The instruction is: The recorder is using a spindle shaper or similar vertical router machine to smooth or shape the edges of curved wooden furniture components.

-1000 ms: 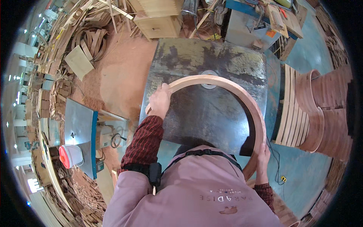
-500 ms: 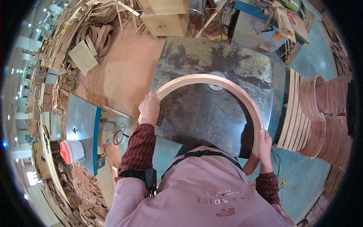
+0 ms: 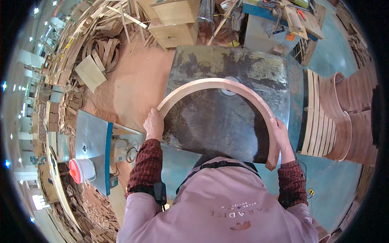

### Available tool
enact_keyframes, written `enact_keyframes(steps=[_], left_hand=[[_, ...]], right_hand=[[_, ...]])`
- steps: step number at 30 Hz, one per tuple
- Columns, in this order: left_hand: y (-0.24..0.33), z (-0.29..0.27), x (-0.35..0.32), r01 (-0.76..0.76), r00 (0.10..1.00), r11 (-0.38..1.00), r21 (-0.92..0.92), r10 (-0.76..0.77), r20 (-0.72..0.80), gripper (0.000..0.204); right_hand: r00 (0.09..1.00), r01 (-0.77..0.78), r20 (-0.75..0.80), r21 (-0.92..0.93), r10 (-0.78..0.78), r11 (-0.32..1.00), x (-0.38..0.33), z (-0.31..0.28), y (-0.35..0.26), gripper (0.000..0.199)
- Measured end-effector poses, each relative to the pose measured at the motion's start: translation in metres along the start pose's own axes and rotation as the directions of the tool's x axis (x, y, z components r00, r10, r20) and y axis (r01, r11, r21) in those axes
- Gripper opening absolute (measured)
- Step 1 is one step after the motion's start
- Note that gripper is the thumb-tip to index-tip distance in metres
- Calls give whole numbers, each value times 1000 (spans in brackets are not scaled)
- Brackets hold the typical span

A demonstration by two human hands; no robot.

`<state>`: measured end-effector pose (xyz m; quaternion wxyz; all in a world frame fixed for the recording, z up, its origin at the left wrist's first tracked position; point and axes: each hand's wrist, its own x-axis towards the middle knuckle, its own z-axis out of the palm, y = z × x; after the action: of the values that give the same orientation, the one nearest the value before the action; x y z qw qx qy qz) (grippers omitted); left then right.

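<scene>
Curved wooden arch (image 3: 227, 86) lies on a dark, worn metal table (image 3: 243, 60), seen from the head camera. Left hand (image 3: 154, 124) grips its left end at the table's edge; right hand (image 3: 280, 133) grasps its right end. Stacked curved wooden pieces (image 3: 320, 117) stand just right of the table.

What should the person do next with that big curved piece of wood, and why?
Probably ease the wooden arch down flat onto the metal table. The left hand and right hand each grip one end, and the arch spans the tabletop over a round disc.
</scene>
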<state>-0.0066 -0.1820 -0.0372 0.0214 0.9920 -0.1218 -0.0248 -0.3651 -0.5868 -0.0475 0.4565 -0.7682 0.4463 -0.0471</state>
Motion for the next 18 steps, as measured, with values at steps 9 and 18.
enact_keyframes(steps=[9, 18], left_hand=[[28, -1, 35, -258, 962, 964, -70, 250, -108, 35], [86, -7, 60, -329, 943, 941, -83, 332, 24, 35]], right_hand=[[970, 46, -238, -51, -57, 998, -89, 6, 6, 59], [955, -35, -293, 14, 37, 999, -108, 14, 0, 50]])
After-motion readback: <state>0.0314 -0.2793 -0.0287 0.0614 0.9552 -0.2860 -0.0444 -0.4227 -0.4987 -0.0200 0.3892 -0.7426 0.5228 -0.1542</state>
